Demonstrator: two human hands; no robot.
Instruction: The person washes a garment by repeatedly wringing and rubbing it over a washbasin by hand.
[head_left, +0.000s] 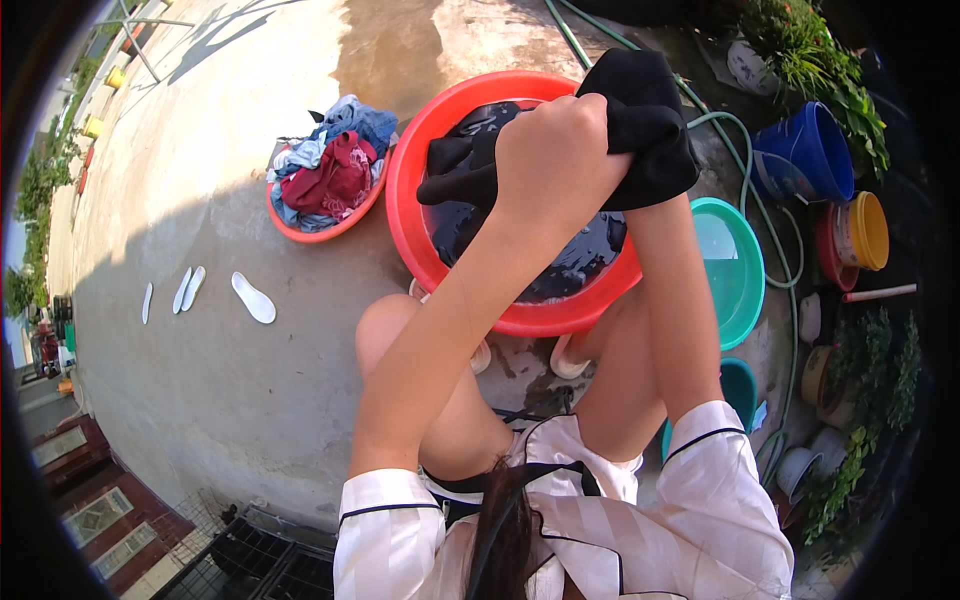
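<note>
My left hand (553, 146) is shut in a fist on a black cloth garment (643, 112), raised above a large red plastic basin (415, 225). One part of the garment hangs from the fist's left side over the basin. My right forearm (671, 300) reaches up to the bunched fabric, which covers my right hand, so its fingers are hidden. Dark wet clothes (574, 262) lie in water inside the basin, between my knees.
Left of the red basin, a smaller basin (322, 236) holds a heap of clothes (330, 165). White insoles (255, 298) lie on the concrete (225, 390). On the right are a teal basin (752, 300), a green hose (748, 161), a blue bucket (821, 150) and potted plants (874, 367).
</note>
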